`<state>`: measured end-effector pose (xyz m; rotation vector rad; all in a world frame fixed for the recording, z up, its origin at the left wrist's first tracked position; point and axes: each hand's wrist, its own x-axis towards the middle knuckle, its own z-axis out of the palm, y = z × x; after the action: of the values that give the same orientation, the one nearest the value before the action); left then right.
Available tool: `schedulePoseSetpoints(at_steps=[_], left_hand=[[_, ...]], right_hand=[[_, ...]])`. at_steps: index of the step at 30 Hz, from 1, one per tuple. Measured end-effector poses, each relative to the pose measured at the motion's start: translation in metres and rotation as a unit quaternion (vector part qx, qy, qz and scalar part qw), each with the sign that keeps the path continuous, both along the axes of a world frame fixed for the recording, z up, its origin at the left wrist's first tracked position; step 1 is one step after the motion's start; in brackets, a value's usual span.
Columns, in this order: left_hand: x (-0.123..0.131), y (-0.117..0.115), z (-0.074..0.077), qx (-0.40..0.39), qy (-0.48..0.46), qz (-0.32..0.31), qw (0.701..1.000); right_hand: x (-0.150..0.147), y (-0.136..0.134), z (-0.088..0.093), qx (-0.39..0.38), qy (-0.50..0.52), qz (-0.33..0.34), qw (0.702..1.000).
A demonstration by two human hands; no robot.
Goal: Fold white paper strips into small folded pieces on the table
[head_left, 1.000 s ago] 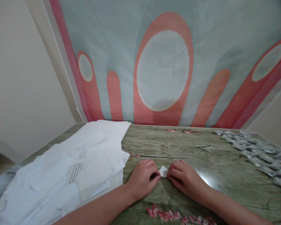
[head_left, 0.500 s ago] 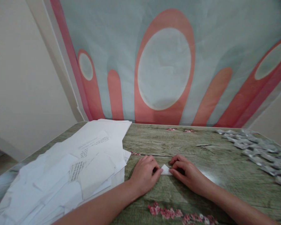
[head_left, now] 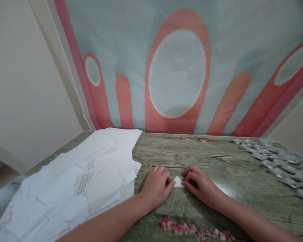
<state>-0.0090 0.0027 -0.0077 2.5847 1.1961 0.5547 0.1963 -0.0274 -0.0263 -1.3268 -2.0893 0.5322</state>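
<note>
Between my two hands a small folded piece of white paper [head_left: 177, 182] lies at the tabletop, its visible part shaped like a triangle with the point away from me. My left hand [head_left: 158, 185] is closed in a pinch at the paper's left corner, thumb toward me and fingers curled. At the right corner, my right hand [head_left: 200, 185] pinches the paper in the same way. The ends of the paper are hidden under my fingertips.
A spread heap of white paper sheets [head_left: 111, 185], some printed, covers the table's left side. Rows of folded grey-white paper pieces [head_left: 275, 159] lie at the right edge. The wood-patterned table [head_left: 161, 148] meets a patterned cloth [head_left: 131, 40] behind it.
Almost nothing differs. Both hands stay at the paper's corners, and slightly more of the paper shows beside my right thumb.
</note>
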Motion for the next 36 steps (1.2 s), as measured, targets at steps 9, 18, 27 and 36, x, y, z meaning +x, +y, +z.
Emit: schedulePoseSetpoints(at_steps=[9,18,27,36], left_hand=[[0.001,-0.001,0.001,-0.006,0.000,0.004,1.000],[0.003,-0.004,0.005,0.035,0.032,-0.022,0.999],[0.004,-0.015,0.004,0.159,0.124,-0.125,0.971],[0.009,-0.026,0.012,0.181,0.186,-0.138,0.956]], right_hand=[[-0.001,0.003,-0.001,0.004,-0.013,0.002,1.000],[-0.001,0.003,-0.002,0.003,-0.017,-0.010,1.000],[-0.002,0.003,-0.001,0.010,-0.021,-0.005,1.000],[-0.009,-0.014,-0.001,0.115,-0.100,-0.001,0.988]])
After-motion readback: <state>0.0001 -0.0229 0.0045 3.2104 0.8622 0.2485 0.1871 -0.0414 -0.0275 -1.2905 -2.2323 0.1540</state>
